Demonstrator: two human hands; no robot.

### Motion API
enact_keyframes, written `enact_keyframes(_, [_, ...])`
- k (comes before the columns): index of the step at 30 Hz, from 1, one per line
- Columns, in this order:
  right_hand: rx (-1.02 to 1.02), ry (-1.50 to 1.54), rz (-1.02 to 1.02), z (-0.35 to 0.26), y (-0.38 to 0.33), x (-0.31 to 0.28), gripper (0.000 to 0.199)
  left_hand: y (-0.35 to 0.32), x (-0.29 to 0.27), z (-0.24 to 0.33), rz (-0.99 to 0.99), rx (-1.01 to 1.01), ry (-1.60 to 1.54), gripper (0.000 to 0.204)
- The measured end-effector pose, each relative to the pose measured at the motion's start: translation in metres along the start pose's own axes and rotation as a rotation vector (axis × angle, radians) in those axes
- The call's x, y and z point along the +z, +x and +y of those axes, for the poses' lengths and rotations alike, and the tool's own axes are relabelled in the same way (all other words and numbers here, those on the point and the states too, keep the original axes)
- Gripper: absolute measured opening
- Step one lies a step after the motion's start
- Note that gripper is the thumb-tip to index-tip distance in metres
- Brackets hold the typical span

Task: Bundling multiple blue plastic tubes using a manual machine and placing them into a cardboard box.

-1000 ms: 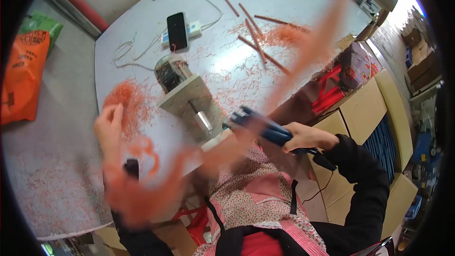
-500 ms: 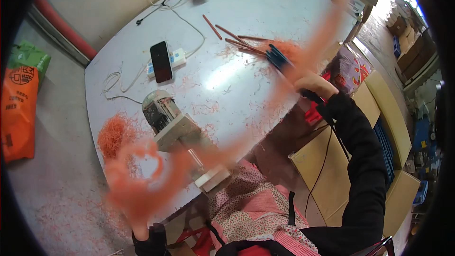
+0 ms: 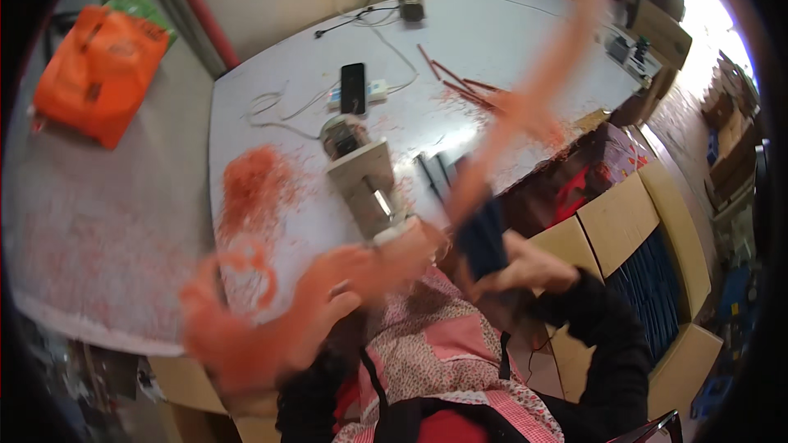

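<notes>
My right hand [image 3: 533,269] grips a bundle of dark blue sticks [image 3: 483,238] in front of the table's near edge. My left hand [image 3: 338,303] is just short of the small motor machine [image 3: 361,176]; a blurred orange curl [image 3: 238,353] across the view hides most of its fingers. The machine has a metal block and a pale front end. Left of it lies a heap of fine orange shavings [image 3: 261,184]. Several reddish-brown sticks [image 3: 468,94] rest farther back on the white table [image 3: 484,16], partly covered by the orange blur.
A phone [image 3: 353,89] lies by a white power strip [image 3: 377,90], with cables running to a small dark box [image 3: 411,8]. An open carton [image 3: 620,226] at right holds many dark blue sticks [image 3: 644,291]. An orange bag [image 3: 103,74] sits at the left.
My right hand has drawn back from the far sticks toward my body with the dark blue bundle. My left hand has come right, toward the machine. The view has shifted; the orange blur stays put.
</notes>
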State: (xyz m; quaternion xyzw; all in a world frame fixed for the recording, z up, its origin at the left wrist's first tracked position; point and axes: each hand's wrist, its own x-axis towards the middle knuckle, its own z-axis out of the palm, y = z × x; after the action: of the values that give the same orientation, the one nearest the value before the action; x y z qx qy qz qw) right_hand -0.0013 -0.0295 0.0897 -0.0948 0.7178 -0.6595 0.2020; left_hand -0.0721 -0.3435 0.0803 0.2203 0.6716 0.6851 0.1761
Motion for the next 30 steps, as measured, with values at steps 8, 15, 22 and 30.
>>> enact_keyframes(8, [0.322, 0.793, -0.406, 0.103, 0.007, 0.174, 0.031, -0.068, 0.067, -0.011, -0.074, -0.39, -0.584, 0.05])
enact_keyframes(15, [-0.086, -0.099, -0.435, 0.097, 0.035, 0.06, 0.061, -0.103, 0.081, -0.041, 0.16, -0.493, -0.568, 0.034])
enact_keyframes(22, [-0.509, -0.019, -0.416, 0.019, 0.069, 0.087, 0.054, -0.101, 0.082, -0.064, 0.048, -0.479, -0.083, 0.023])
enact_keyframes(30, [-0.327, 0.814, -0.483, 0.078, 0.081, 0.121, 0.064, -0.086, 0.053, -0.06, 0.382, -0.13, 0.518, 0.025])
